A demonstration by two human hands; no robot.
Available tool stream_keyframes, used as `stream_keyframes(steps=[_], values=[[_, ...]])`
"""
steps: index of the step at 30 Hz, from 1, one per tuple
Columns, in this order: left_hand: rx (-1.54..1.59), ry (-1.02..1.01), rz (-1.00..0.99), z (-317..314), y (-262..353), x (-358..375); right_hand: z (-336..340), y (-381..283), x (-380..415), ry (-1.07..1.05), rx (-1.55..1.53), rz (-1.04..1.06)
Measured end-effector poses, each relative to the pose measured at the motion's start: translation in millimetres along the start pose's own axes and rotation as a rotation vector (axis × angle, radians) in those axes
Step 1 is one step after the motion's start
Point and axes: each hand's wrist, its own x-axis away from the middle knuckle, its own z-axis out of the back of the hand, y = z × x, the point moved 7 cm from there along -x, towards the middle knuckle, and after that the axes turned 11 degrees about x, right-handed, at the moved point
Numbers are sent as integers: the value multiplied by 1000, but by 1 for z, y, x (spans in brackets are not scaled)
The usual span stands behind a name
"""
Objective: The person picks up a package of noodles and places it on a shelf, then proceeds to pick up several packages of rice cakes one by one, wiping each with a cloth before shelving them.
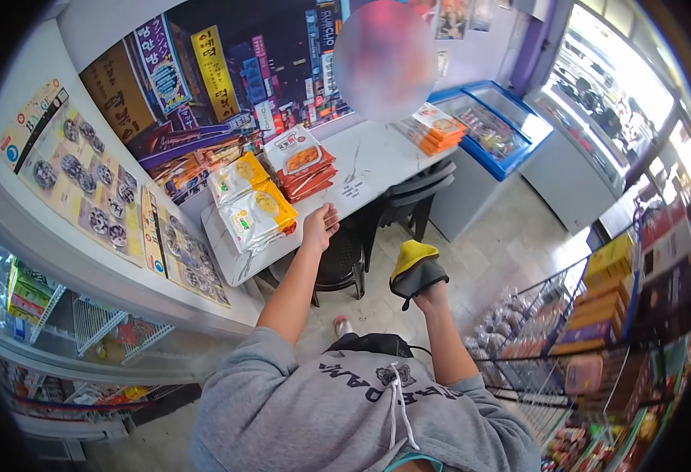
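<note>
A person's right hand [432,299], right of centre, grips a soft, crumpled yellow-and-dark-grey cloth [418,271], fingers mostly hidden by its folds. At centre, the empty left hand [320,226], fingers loosely parted, hangs near a marble-patterned white table [381,145] bearing glossy yellow-and-white plastic packets [256,214].

The head-worn fisheye view looks forward and down over the grey hoodie [298,409], near the left hand [320,226] and right hand [432,297], taking in the worktop [385,148] and, farther off, a washed-out, seemingly glazed shopfront [597,51].
</note>
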Motion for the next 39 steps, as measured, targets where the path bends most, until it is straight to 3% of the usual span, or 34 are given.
stream_keyframes(steps=[4, 6, 10, 13, 15, 16, 19, 22, 24, 28, 30, 34, 37, 39], values=[[120, 88, -57, 8, 22, -73, 0, -10, -64, -68, 28, -17], [327, 115, -15, 22, 22, -133, -4, -19, -98, -72, 9, -20], [436, 351, -81, 44, 37, -203, -4, -46, -155, -28, 75, 18], [418, 318, -52, 61, 30, -245, 1, -60, -185, -66, 27, 57], [436, 538, -159, 67, 37, -245, 6, -64, -203, -38, 3, 21], [441, 550, -175, 64, 40, -248, 7, -64, -216, -25, -16, -12], [336, 495, -425, 42, 47, -213, 7, -66, -254, -94, -3, -71], [531, 470, -559, 0, 45, -150, -20, -76, -298, -162, -27, -154], [753, 279, -573, -5, 35, -146, -32, -79, -323, -207, -17, -225], [969, 276, -639, 1, 28, -183, -47, -77, -368, -320, 80, -362], [981, 547, -698, 20, 22, -202, -55, -79, -377, -306, 79, -441], [998, 740, -760, 15, 23, -197, -58, -91, -388, -477, 131, -456], [906, 689, -886, 1, 17, -166, -76, -112, -389, -558, 213, -387], [850, 295, -871, -21, 9, -144, -83, -108, -392, -585, 271, -332]])
